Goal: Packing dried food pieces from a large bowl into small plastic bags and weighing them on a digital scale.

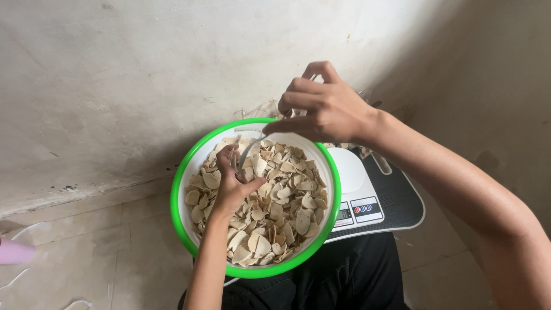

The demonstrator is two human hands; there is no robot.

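Closest to my camera is the right forearm, running up from the lower right corner to the right hand (321, 106), which hovers above the far rim of the bowl (182, 172). From my feed, that hand is curled shut, thumb and fingers pinched on something thin; a pale, narrow strip (248, 150) slants down from it into the bowl, and I cannot tell what it is.

My left hand (229, 186) sits inside the bowl, left of its middle, resting on the chips (287, 206). Its fingers are half bent and loosely gathered around a few of the pieces, not fully closed.

I see a white bowl with a bright green rim, heaped with pale, beige, broken flat chips. It rests on my lap, over black cloth (344, 275).

Just right of the bowl, partly tucked under its rim, stands a white digital scale (356, 189) with a small display and round buttons. That scale sits on a black tray with a white edge (402, 201).

Beyond the bowl rises a stained, pale wall (143, 69); left of the bowl is a tiled floor (86, 252), and a pink object (14, 251) shows at the left edge of my view.
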